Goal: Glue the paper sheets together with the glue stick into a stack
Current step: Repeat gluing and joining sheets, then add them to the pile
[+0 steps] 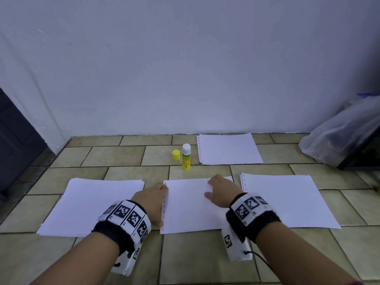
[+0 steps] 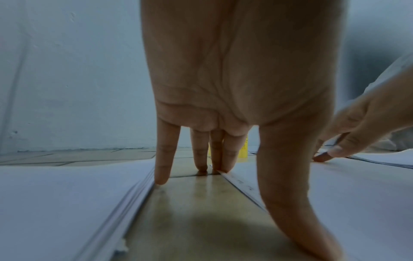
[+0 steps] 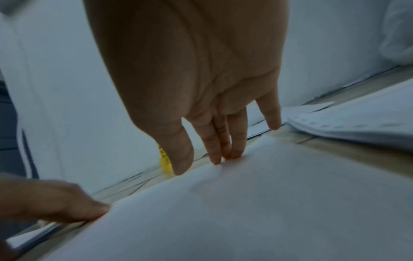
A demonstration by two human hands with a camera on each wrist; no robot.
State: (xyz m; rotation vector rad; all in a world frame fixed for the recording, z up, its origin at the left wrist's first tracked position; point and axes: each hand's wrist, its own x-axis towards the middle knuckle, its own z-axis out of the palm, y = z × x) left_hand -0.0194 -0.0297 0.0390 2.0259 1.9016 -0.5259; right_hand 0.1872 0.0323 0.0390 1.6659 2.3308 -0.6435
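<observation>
With both flat, extended hands, left hand and right hand, grasping nothing and squaring the middle sheet, the uncapped glue stick stands upright just beyond it, about equally near both.

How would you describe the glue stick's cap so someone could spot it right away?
Start at the white wall and come down to the tiled floor. The glue stick stands upright there, left of the far paper pile. The cap stands just left of it, small, yellow, off the stick.
</observation>
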